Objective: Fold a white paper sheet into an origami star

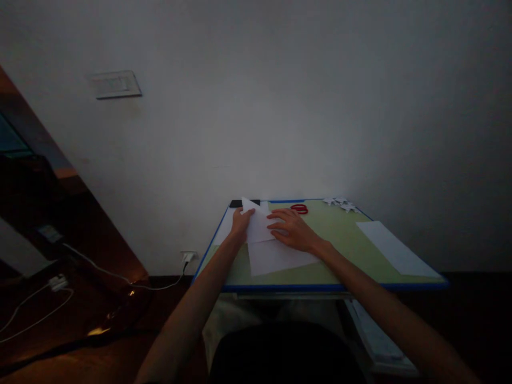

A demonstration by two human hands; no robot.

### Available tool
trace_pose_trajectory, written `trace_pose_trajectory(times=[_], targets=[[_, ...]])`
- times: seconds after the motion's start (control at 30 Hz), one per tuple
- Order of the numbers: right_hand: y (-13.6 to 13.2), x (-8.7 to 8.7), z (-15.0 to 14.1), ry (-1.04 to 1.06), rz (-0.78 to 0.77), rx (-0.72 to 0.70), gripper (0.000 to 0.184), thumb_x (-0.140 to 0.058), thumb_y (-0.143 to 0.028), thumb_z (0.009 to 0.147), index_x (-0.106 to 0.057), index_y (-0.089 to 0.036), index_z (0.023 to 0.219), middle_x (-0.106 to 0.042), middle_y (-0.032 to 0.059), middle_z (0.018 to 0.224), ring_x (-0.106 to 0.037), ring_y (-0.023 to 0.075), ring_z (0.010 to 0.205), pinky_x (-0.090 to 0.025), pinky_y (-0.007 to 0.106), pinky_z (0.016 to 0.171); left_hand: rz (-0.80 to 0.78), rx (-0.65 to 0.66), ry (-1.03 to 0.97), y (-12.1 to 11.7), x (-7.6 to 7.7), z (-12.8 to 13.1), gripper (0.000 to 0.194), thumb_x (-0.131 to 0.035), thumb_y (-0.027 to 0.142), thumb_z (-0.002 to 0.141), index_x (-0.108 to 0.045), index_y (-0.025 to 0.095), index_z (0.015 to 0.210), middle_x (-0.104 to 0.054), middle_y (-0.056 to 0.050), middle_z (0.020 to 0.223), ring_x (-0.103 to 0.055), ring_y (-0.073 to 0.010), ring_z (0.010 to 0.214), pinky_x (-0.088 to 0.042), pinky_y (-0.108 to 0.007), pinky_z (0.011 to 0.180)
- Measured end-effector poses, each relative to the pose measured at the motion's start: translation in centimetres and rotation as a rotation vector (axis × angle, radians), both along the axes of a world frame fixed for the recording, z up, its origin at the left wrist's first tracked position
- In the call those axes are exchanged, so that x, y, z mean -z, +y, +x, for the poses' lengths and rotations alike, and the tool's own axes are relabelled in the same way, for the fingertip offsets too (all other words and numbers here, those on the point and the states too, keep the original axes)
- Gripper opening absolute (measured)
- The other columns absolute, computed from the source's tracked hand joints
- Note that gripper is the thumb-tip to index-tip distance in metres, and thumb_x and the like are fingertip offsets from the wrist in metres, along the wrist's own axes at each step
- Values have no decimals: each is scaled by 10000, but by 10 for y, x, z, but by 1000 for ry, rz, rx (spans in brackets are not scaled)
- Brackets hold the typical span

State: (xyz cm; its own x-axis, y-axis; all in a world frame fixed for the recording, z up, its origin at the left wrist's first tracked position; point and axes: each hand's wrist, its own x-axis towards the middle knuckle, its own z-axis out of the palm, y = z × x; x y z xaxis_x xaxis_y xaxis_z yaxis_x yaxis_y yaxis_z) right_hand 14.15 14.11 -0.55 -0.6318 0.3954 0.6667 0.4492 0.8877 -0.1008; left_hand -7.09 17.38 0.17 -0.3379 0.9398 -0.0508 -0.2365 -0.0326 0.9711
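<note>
A white sheet of paper (pixel 260 226) is partly folded, its upper part raised to a pointed corner and its lower flap (pixel 276 258) lying on the green tabletop. My left hand (pixel 241 221) pinches the paper's left edge, thumb on top and the other fingers mostly hidden. On the right side of the sheet, my right hand (pixel 295 229) rests with its fingers apart. Just beyond that hand lie scissors with red handles (pixel 300 209); their blades are hidden.
A blue-edged green table (pixel 332 261) stands against the wall. On it are a white paper strip (pixel 394 250) at the right, paper cutouts (pixel 342 204) at the back right and a dark flat object (pixel 236 204) at the back left. A plugged-in charger (pixel 189 257) is left of the table.
</note>
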Motion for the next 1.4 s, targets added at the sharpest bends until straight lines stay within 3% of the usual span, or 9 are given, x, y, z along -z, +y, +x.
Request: trace_pose_trajectory(times=[0.13, 0.2, 0.37, 0.67, 0.83, 1.03, 1.13, 1.23, 1.4], targets=[[-59, -13, -18, 61, 46, 194, 397, -680, -250, 979, -701, -209, 1374, -661, 161, 1465, -530, 357, 1395, -429, 612, 1149, 49, -96, -80, -10, -11, 5, 384, -697, 366, 1009, -646, 156, 1327, -692, -121, 1289, -712, -263, 1091, -623, -460, 919], [-86, -14, -28, 80, 85, 272, 574, -719, -237, 936, -599, -210, 1496, -582, 187, 1548, -469, 380, 1455, -407, 624, 1171, 96, -147, -123, -21, -17, 8, 312, -712, 326, 956, -663, 127, 1192, -744, -88, 1021, -743, -246, 924, -619, -379, 815], [-109, -4, -42, 123, 162, 377, 799, -743, -152, 863, -462, -257, 1604, -450, 197, 1640, -352, 426, 1535, -294, 677, 1230, 236, -291, -200, -65, -27, 26, 210, -647, 331, 884, -553, 221, 1036, -708, -16, 875, -751, -221, 890, -600, -309, 780], [-107, -17, -8, 208, 288, 333, 312, -593, -80, 999, -733, -230, 1234, -780, 97, 1123, -695, 262, 1065, -450, 501, 1054, 268, -420, -101, -128, -45, 57, 325, -683, 360, 867, -488, 285, 1116, -700, -48, 1177, -737, -245, 1067, -588, -280, 711], [-116, -41, 26, 219, 278, 194, 150, -638, -191, 1038, -769, -210, 1109, -820, 69, 1006, -740, 215, 898, -524, 371, 823, 482, -270, -17, -161, -49, 48, 361, -675, 448, 927, -568, 297, 1238, -710, -74, 1337, -662, -284, 1314, -592, -371, 993], [-145, -69, 51, 289, 61, 20, 147, -679, -308, 1042, -765, -206, 981, -821, 6, 867, -759, 164, 794, -538, 296, 751, 857, 77, 91, -196, -40, 36, 797, -808, 698, 813, -552, 258, 1426, -755, -138, 1306, -673, -343, 1317, -515, -569, 1155], [-163, -82, 57, 277, 22, 11, 149, -697, -334, 1031, -761, -222, 957, -806, -22, 803, -735, 141, 702, -519, 275, 689, 890, 25, 125, -212, -48, 41, 787, -849, 680, 782, -574, 265, 1392, -819, -89, 1100, -777, -313, 1113, -594, -514, 1054], [-179, -95, 62, 252, -3, -20, 118, -693, -306, 1032, -758, -231, 968, -803, -24, 818, -735, 131, 711, -537, 255, 688, 875, -28, 160, -228, -64, 47, 461, -800, 487, 916, -609, 260, 1268, -810, -21, 839, -807, -258, 782, -665, -414, 778], [-192, -116, 76, 130, 38, 7, 513, -698, -319, 1020, -579, -314, 1519, -812, 32, 1119, -769, 199, 963, -621, 323, 878, 739, -276, 203, -243, -95, 55, 335, -781, 472, 914, -667, 221, 1105, -776, -6, 685, -705, -180, 530, -536, -237, 478]])
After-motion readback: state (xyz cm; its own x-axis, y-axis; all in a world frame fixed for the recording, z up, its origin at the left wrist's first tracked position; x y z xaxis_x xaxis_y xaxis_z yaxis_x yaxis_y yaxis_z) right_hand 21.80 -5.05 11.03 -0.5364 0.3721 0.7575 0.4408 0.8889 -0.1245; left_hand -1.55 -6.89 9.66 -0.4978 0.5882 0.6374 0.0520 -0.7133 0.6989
